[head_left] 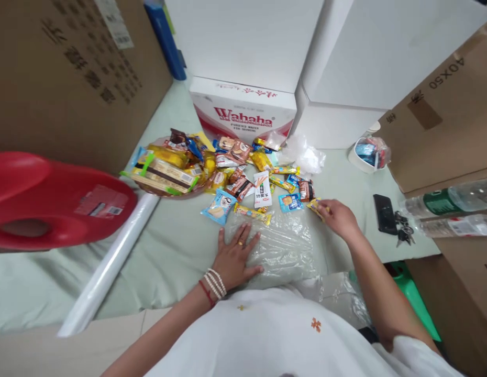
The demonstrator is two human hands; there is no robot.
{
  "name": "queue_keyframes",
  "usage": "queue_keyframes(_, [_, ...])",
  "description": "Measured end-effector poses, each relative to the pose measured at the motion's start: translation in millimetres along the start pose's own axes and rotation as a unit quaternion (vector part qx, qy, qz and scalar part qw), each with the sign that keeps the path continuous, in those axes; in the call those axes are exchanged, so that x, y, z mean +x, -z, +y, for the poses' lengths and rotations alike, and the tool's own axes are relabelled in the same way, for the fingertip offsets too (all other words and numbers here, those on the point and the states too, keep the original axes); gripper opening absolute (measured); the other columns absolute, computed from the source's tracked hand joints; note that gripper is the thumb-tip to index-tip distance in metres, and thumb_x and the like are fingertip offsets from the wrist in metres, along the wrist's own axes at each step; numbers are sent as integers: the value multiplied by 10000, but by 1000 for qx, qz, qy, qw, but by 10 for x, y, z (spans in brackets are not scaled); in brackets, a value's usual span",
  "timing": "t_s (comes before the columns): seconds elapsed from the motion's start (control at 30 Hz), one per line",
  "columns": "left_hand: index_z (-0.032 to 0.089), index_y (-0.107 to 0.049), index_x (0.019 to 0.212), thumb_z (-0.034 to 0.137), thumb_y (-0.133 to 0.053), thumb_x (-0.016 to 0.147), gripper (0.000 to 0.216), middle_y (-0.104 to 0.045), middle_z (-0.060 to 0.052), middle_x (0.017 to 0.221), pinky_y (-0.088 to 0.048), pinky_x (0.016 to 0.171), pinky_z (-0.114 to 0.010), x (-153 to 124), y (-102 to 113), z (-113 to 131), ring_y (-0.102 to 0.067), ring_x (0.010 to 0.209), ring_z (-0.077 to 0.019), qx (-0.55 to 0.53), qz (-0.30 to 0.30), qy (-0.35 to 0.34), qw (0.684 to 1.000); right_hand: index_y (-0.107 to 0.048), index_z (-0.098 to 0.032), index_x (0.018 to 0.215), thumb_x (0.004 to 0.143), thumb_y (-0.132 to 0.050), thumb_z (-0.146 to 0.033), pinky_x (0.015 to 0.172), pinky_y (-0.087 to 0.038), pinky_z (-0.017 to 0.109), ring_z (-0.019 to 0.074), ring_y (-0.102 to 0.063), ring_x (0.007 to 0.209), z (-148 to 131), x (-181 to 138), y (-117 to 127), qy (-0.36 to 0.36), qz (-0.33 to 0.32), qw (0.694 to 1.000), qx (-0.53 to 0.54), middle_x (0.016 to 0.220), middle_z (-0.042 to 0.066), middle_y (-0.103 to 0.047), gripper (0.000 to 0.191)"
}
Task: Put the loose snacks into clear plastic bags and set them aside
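My left hand [239,254] lies flat with its fingers spread, over the left edge of a clear plastic bag [286,251]. Between the fingertips of my right hand [340,217] is a small yellow snack packet [316,208], at the right end of the loose snacks. Just left of it lie a blue snack packet [290,202] and a brown one [306,190]. A white packet [262,188] and a light-blue wrapped snack [219,206] rest beyond my left hand. Farther left, a plate [161,189] is heaped with wrapped snacks.
A Wahaha carton [243,110] stands behind the snacks, beside crumpled clear plastic [304,155]. To the left are a red jug [63,201] and a white roll [110,267]. At right are a white basket [367,156], a phone [385,213], keys [404,230] and plastic bottles [459,199].
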State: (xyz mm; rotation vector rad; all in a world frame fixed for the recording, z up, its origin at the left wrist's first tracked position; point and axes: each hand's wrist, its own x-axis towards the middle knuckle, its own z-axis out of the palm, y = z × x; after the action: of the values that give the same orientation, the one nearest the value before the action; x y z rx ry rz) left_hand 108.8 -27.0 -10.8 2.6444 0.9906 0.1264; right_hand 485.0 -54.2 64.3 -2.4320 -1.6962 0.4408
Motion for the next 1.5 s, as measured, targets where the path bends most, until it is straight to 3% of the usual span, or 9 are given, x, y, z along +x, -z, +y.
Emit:
queue_keyframes(0.13, [300, -389, 1589, 731, -599, 863, 870, -246, -170, 1714, 108, 1201, -749, -7, -7, -25, -264, 1569, -381, -12, 0, -9, 1000, -642, -118, 1295, 943, -565, -646, 796, -530, 402, 362, -688, 1073, -540, 767, -225, -154, -4, 984, -91, 1239, 243, -650, 640])
queue_keyframes(0.3, [296, -395, 1587, 736, -596, 867, 867, -268, -162, 1710, 123, 1225, -709, -33, -38, -56, -267, 1569, -373, -33, 23, -5, 999, -685, -161, 1215, 912, -655, -464, 722, -491, 339, 328, -695, 1010, -582, 843, -142, -143, -1, 982, -125, 1140, 181, -689, 430])
queue_keyframes(0.47, [307, -416, 1575, 780, -575, 852, 879, -295, -151, 1703, 131, 1226, -704, -32, -65, -100, -291, 1559, -368, -61, 24, -19, 998, -665, -237, 1322, 909, -640, -292, 765, -497, 310, 281, -667, 1071, -906, 748, 266, 85, 64, 988, -110, 1263, 114, -665, 417])
queue_keyframes(0.6, [307, -399, 1581, 765, -593, 846, 887, -269, -132, 1716, 104, 1230, -718, -12, -63, -112, -280, 1564, -367, -53, 20, -12, 998, -621, -285, 1383, 951, -560, -227, 783, -501, 297, 254, -666, 1113, -1785, 930, 90, 325, -58, 934, -139, 1392, 76, -629, 440])
queue_keyframes(0.8, [287, -386, 1586, 754, -671, 791, 965, -295, -118, 1707, 72, 1255, -697, 0, -54, -69, -294, 1560, -352, -83, 19, 21, 996, -508, -252, 1502, 958, -513, -158, 796, -505, 347, 288, -682, 1108, -2577, 1313, -316, 392, -148, 869, -263, 1462, 136, -591, 552])
queue_keyframes(0.97, [276, -349, 1603, 733, -710, 771, 1016, -320, -119, 1698, 63, 1269, -673, -17, -46, -73, -307, 1557, -341, -104, 28, 33, 994, -553, -218, 1449, 952, -540, -188, 778, -501, 362, 312, -695, 1056, -2533, 1276, -252, 372, -172, 859, -306, 1429, 155, -597, 497])
queue_keyframes(1.17, [246, -251, 1641, 709, -717, 775, 1087, -294, -161, 1701, 21, 1246, -726, -27, -50, -43, -282, 1564, -370, -79, 36, 41, 995, -526, -195, 1429, 917, -615, -273, 819, -474, 322, 283, -662, 1074, -1892, 667, 211, 270, -73, 944, -176, 1356, 140, -610, 526])
queue_keyframes(1.27, [273, -264, 1638, 698, -736, 764, 1080, -255, -162, 1714, 5, 1221, -766, -36, -60, -1, -274, 1563, -402, -64, 43, 49, 996, -597, -198, 1311, 893, -643, -304, 789, -458, 298, 259, -668, 1006, -1616, 191, 315, 241, -133, 952, -134, 1208, 111, -662, 434])
queue_keyframes(1.5, [174, -218, 1650, 633, -725, 792, 1097, -312, -239, 1672, 15, 1219, -751, -122, -56, 35, -300, 1550, -421, -48, 53, 48, 996, -609, -217, 1297, 885, -621, -229, 708, -484, 309, 266, -724, 913, -1686, -333, -248, 238, -224, 930, -166, 1208, 116, -673, 413])
